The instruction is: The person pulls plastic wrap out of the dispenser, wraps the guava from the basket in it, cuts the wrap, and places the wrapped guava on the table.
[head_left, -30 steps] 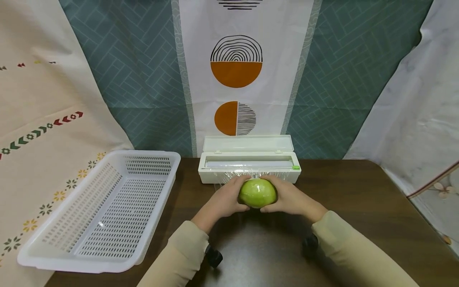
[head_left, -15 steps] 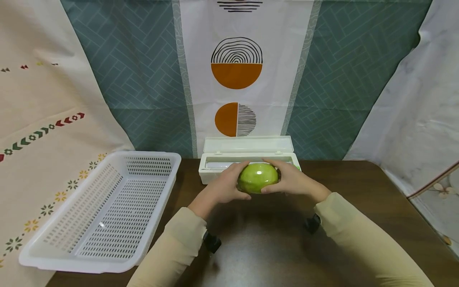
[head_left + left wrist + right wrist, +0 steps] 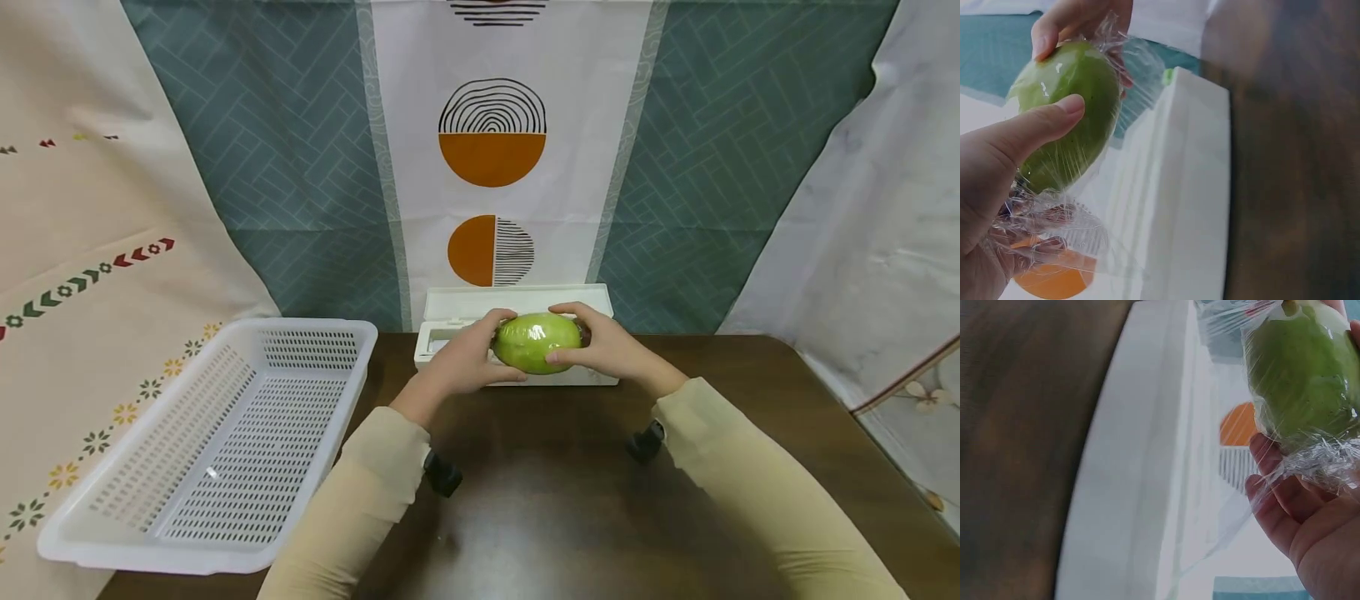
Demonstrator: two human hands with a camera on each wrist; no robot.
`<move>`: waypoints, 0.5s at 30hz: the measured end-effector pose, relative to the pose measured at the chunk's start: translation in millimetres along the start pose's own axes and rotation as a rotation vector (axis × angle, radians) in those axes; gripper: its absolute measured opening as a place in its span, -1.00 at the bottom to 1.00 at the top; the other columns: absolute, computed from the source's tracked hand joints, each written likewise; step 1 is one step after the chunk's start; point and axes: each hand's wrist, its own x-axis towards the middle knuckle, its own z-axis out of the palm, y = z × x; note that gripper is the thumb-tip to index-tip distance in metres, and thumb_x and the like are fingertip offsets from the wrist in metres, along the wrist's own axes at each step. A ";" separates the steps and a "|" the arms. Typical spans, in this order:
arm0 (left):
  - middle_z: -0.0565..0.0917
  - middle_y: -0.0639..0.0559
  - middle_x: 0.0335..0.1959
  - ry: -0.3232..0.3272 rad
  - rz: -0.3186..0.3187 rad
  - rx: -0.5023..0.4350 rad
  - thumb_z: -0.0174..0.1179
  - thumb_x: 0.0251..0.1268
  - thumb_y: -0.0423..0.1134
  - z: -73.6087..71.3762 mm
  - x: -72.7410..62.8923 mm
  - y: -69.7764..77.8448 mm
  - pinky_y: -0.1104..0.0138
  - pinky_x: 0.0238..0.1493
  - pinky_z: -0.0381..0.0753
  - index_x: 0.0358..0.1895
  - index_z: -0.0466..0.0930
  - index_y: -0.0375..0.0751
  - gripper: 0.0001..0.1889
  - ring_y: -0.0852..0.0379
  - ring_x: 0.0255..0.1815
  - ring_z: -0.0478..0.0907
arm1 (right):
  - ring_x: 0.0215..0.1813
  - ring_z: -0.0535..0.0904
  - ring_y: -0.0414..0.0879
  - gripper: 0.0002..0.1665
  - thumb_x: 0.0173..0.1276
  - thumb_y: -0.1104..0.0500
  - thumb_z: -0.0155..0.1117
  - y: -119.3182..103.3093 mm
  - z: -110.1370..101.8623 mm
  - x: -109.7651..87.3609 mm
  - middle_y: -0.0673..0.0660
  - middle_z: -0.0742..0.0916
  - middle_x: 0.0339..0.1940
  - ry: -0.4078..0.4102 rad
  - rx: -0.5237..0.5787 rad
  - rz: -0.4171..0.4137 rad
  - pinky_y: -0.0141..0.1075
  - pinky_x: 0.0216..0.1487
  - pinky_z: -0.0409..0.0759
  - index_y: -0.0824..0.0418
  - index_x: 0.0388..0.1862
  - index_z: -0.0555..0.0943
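A green mango [image 3: 536, 343], wrapped in clear cling film [image 3: 1063, 219], is held up over the front of a white cling film box [image 3: 566, 379]. My left hand [image 3: 468, 358] grips one end, its thumb lying across the skin in the left wrist view. My right hand [image 3: 611, 348] grips the opposite end. In both wrist views the film bunches at the mango's ends, and loose film spreads toward the box. The box lid [image 3: 517, 297] stands raised behind; the hands and mango hide most of the roll.
A white perforated plastic basket [image 3: 356, 333] sits on the left of the dark wooden table [image 3: 540, 500]. Patterned cloths [image 3: 487, 50] hang behind the table and along both sides.
Both hands have lifted the mango from in front of the box to over it, moving up and away from me. The mango has turned and now covers part of the box.
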 end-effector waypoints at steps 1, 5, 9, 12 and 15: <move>0.45 -0.03 0.24 0.006 -0.001 -0.006 0.45 -0.04 -0.03 -2.4 2.6 0.3 0.17 0.20 0.47 0.37 0.17 -0.09 -0.11 0.06 0.17 0.45 | -0.06 0.62 0.06 -0.11 0.14 0.00 0.42 -0.7 -2.2 2.8 0.30 0.57 0.03 0.006 0.005 0.004 -0.20 -0.13 0.62 0.13 0.38 0.21; 0.37 -0.05 0.32 0.036 0.007 0.031 0.43 0.00 -0.03 -11.1 12.7 2.5 0.15 0.27 0.42 0.39 0.18 -0.13 -0.13 0.02 0.27 0.37 | -0.06 0.62 0.09 -0.16 0.17 0.00 0.40 -5.8 -11.5 12.6 0.31 0.55 0.04 0.029 0.004 0.014 -0.09 -0.09 0.62 0.11 0.36 0.22; 0.30 -0.08 0.35 0.053 -0.008 0.069 0.40 0.04 -0.02 -18.6 20.4 5.9 0.11 0.31 0.38 0.44 0.13 -0.08 -0.11 0.00 0.30 0.33 | -0.01 0.60 0.13 -0.15 0.20 -0.01 0.37 -12.5 -19.6 20.2 0.31 0.53 0.10 0.044 -0.009 0.008 -0.06 -0.07 0.62 0.12 0.39 0.21; 0.29 -0.08 0.35 0.064 -0.021 0.099 0.38 0.06 0.00 -23.0 24.7 8.2 0.10 0.32 0.36 0.48 0.06 -0.02 -0.08 -0.01 0.33 0.32 | 0.03 0.59 0.15 -0.12 0.21 -0.02 0.36 -17.0 -24.8 25.3 0.31 0.52 0.14 0.057 -0.016 0.007 -0.08 -0.06 0.61 0.11 0.42 0.19; 0.27 -0.06 0.38 0.080 -0.031 0.132 0.36 0.08 0.01 -26.8 29.2 9.9 0.10 0.34 0.34 0.49 0.01 0.01 -0.07 -0.01 0.36 0.30 | 0.08 0.58 0.17 -0.09 0.21 -0.02 0.36 -20.4 -29.5 31.1 0.31 0.51 0.17 0.070 -0.019 0.005 -0.09 -0.05 0.60 0.10 0.45 0.16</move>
